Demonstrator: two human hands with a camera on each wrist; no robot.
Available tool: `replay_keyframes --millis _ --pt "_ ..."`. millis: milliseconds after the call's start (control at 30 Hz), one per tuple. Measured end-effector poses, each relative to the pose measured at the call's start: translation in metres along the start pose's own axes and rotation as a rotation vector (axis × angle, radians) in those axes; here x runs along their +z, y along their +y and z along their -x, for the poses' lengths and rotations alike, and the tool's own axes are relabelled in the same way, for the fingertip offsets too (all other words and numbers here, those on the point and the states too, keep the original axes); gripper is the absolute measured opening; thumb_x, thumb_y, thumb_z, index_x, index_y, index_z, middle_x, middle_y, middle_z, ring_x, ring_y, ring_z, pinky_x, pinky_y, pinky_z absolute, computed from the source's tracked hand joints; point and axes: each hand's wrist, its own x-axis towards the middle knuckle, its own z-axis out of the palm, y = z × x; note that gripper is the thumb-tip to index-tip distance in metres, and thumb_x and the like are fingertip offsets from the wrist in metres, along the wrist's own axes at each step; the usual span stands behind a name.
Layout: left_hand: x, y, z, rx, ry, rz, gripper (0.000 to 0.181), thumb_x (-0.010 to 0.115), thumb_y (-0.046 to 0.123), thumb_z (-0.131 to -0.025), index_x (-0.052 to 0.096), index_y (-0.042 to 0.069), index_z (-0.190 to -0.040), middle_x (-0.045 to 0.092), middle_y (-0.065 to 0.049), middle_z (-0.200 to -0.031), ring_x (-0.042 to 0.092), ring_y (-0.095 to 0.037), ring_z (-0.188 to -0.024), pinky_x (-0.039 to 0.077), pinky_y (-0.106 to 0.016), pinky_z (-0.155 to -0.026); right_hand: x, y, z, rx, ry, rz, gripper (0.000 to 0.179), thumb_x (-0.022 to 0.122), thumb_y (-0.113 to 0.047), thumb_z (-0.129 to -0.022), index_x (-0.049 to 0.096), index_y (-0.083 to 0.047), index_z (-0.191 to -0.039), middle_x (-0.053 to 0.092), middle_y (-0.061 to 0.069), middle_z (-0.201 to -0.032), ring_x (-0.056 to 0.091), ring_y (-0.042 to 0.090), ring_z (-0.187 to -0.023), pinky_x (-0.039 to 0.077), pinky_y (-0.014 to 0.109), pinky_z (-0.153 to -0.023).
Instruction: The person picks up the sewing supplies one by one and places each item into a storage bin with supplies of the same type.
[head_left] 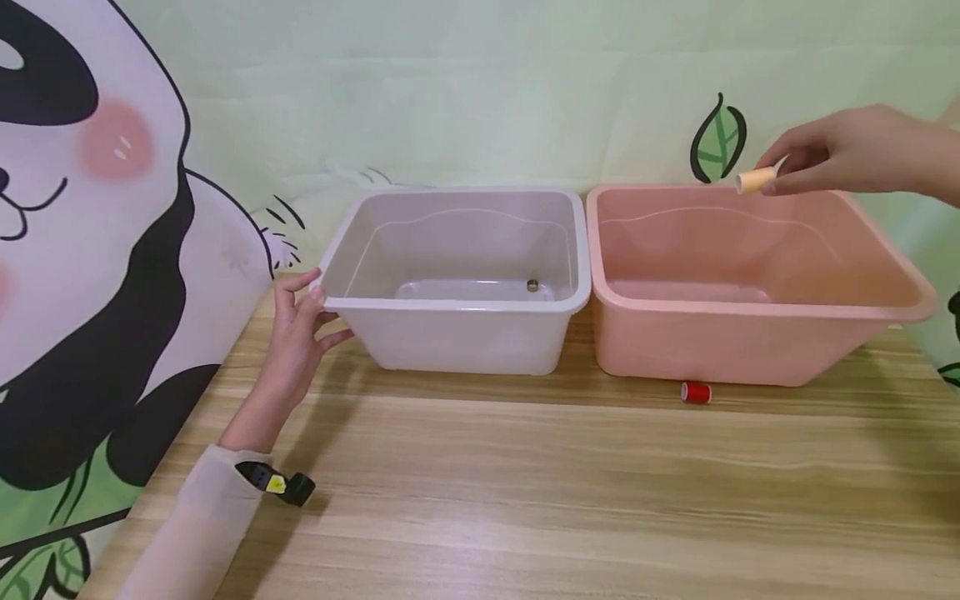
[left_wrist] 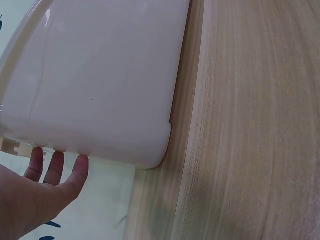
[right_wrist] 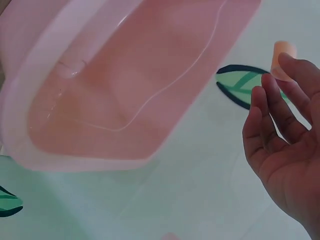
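A pale orange thread spool [head_left: 755, 180] is pinched between the thumb and fingers of my right hand [head_left: 855, 154], raised above the back rim of the pink plastic tub [head_left: 705, 346]. In the right wrist view, the spool [right_wrist: 280, 49] stands out past the fingertips, beside the tub. My left hand [head_left: 295, 342] grips the front left corner of the white tub [head_left: 457, 337], thumb at the rim. Three fingertips [left_wrist: 80, 164] show against that tub's wall in the left wrist view. On the table, just before the pink tub, lies a red thread spool [head_left: 696, 392].
Both tubs stand side by side at the back of the wooden table [head_left: 562, 492]. A small gold-brown round item [head_left: 532, 285] is inside the white tub. Behind them hangs a green backdrop [head_left: 465, 92] with a panda print. A black strap device [head_left: 277, 483] sits on my left wrist.
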Motion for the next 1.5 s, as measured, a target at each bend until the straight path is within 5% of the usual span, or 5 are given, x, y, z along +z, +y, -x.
replay_keyframes --millis 233,400,667,900,1500 --pt "-0.001 0.001 0.001 0.001 0.0 -0.002 0.038 0.048 0.037 -0.108 0.03 0.026 -0.139 0.05 -0.007 -0.138 0.059 -0.02 -0.112 0.059 -0.034 -0.086 0.003 0.006 -0.019 -0.011 -0.087 -0.102 0.05 0.065 -0.035 -0.1 0.058 -0.002 -0.137 0.069 0.022 -0.119 0.064 0.034 -0.101 0.054 0.043 -0.077" --pt "0.0 0.001 0.0 0.0 0.001 -0.005 0.037 0.048 0.037 -0.108 0.03 0.026 -0.139 0.048 -0.006 -0.137 0.059 -0.019 -0.111 0.059 -0.034 -0.086 0.007 0.005 -0.029 -0.022 -0.152 -0.23 0.048 0.066 -0.03 -0.1 0.057 -0.002 -0.139 0.066 0.024 -0.126 0.062 0.035 -0.107 0.055 0.038 -0.079" --pt "-0.001 0.0 0.002 -0.004 -0.001 -0.006 0.037 0.048 0.036 -0.108 0.03 0.026 -0.139 0.051 -0.005 -0.137 0.059 -0.019 -0.11 0.058 -0.034 -0.086 0.013 0.005 -0.037 -0.02 -0.181 -0.313 0.047 0.067 -0.031 -0.099 0.058 -0.005 -0.138 0.069 0.014 -0.126 0.064 0.012 -0.098 0.053 0.025 -0.077" --pt "-0.003 -0.001 0.002 0.004 0.007 0.0 0.036 0.047 0.036 -0.108 0.031 0.026 -0.138 0.051 -0.005 -0.136 0.06 -0.017 -0.108 0.059 -0.034 -0.085 0.017 0.002 -0.038 -0.044 -0.185 -0.298 0.047 0.068 -0.032 -0.099 0.06 -0.009 -0.138 0.066 0.016 -0.129 0.062 0.025 -0.108 0.053 0.033 -0.082" --pt "-0.002 0.0 0.003 0.014 -0.007 -0.024 0.038 0.048 0.037 -0.108 0.031 0.025 -0.14 0.05 -0.006 -0.139 0.06 -0.018 -0.11 0.059 -0.034 -0.086 0.023 0.004 -0.036 -0.035 -0.173 -0.292 0.052 0.073 -0.034 -0.096 0.061 -0.008 -0.139 0.068 0.01 -0.121 0.062 0.016 -0.097 0.052 0.022 -0.075"
